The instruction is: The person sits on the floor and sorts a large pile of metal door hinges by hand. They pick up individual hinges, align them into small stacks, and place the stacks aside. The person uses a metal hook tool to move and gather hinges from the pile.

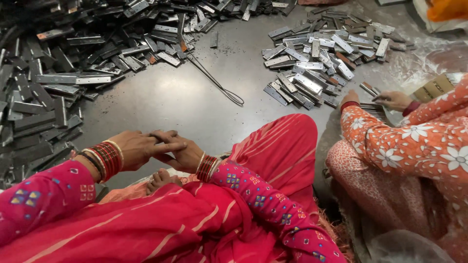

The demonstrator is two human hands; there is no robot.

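Note:
My left hand (139, 147) and my right hand (183, 155) rest together over my lap, fingers touching each other, with no object visible in either. Red and gold bangles circle both wrists, and pink patterned sleeves cover my arms. Red cloth (204, 209) drapes over my knees, with my bare toes (161, 179) poking out below the hands. The nearest metal pieces are dark flat metal hinges (44, 112) heaped on the floor to my left.
A second heap of shiny hinges (317, 63) lies at the upper right. A bent wire (219, 87) lies on the grey floor between the heaps. A person in an orange floral sleeve (414, 141) sits at my right, handling hinges (375, 109).

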